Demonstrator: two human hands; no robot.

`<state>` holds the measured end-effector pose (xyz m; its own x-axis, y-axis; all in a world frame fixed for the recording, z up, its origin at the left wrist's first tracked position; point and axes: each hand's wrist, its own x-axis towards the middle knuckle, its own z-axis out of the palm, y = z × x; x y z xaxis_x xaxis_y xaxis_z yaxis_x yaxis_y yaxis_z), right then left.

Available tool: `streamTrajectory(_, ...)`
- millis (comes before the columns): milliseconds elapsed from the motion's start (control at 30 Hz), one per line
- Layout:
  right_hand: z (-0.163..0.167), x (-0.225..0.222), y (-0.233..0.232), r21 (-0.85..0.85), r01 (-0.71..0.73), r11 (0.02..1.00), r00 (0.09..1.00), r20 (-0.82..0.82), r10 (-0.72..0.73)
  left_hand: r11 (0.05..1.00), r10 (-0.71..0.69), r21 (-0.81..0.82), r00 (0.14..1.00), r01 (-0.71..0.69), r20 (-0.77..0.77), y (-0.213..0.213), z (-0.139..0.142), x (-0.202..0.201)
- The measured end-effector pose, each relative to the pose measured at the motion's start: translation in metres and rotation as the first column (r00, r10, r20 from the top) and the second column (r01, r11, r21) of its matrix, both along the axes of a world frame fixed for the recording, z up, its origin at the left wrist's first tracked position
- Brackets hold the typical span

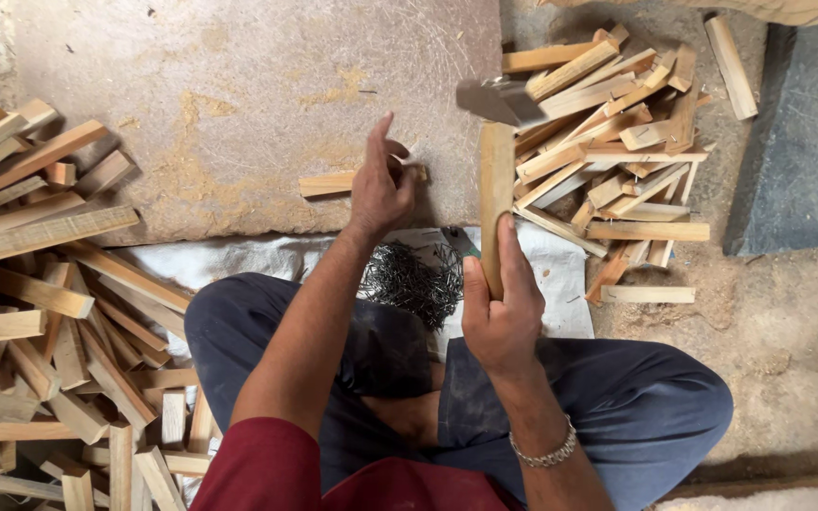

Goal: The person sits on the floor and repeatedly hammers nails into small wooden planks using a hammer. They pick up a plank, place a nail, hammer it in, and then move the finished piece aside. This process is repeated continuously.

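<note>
My left hand (382,189) pinches a nail on the strip (328,183), my right hand (502,317) grips the raised hammer (496,180); I'd strike squarely, fingers low.

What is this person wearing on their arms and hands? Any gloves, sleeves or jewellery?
No gloves: both the left hand and the right hand are bare, and so are the forearms. A dark red sleeve covers the left upper arm only. On the right wrist sits a silver-coloured metal chain bracelet. No rings or watch can be seen.
</note>
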<state>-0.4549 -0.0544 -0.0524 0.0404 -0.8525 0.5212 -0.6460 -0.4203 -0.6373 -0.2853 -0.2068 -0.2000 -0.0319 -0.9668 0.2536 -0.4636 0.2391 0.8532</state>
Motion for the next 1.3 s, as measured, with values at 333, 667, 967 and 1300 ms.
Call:
streamTrajectory(333, -0.032, -0.006, 0.021, 0.630, 0.180, 0.756, 0.978, -0.199, -0.067, 0.999, 0.029, -0.024, 0.999, -0.029, -0.018, 0.001, 0.003, 0.002)
streamTrajectory(667, -0.048, -0.024, 0.063, 0.638, 0.140, 0.758, 0.981, 0.016, -0.194, 0.982, -0.107, -0.092, 0.894, 0.162, 0.436, 0.006, 0.048, -0.016)
streamTrajectory(967, -0.052, -0.040, 0.074, 0.623, 0.022, 0.782, 0.968, 0.184, -0.173, 0.978, 0.202, 0.040, 0.979, -0.203, 0.031, -0.007, 0.113, -0.017)
streamTrajectory(1300, -0.053, -0.043, 0.084, 0.593, -0.001, 0.805, 0.962, 0.220, -0.161, 0.657, 0.462, 0.513, 0.833, -0.552, 0.305, 0.050, 0.045, 0.053)
